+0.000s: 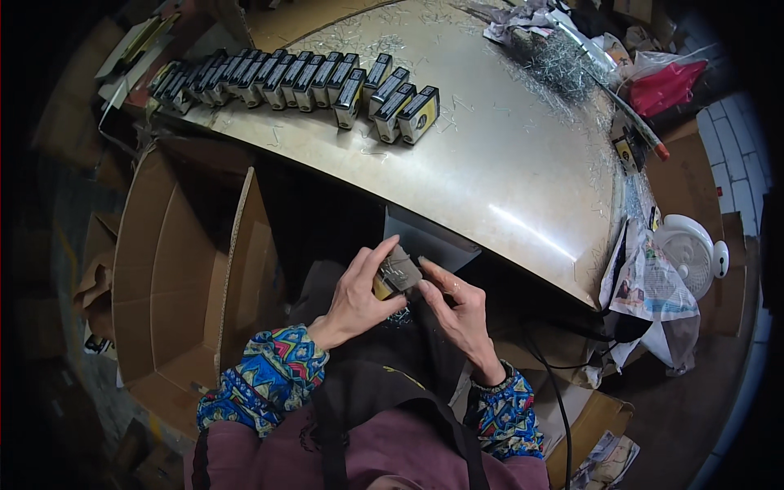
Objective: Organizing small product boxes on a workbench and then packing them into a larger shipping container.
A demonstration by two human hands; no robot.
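Note:
Above my lap I hold a small black, yellow and grey cardboard box (399, 271), its grey side turned up with thin silvery wire bits on it. My left hand (359, 287) grips it from the left, thumb below and index finger along the top. From the right, my right hand (457, 298) has thumb and fingertips closed on its edge. More shiny wire bits (400, 317) lie on my dark apron just under the box. Whether the box is open or closed is hard to make out.
A metal-topped table (490, 171) stands ahead, with a row of similar small boxes (282, 79) at its far left. Loose wire pieces heap up (563, 65) at the far right. An open carton (175, 269) sits left; a white fan (686, 255) and crumpled paper (653, 282) are right.

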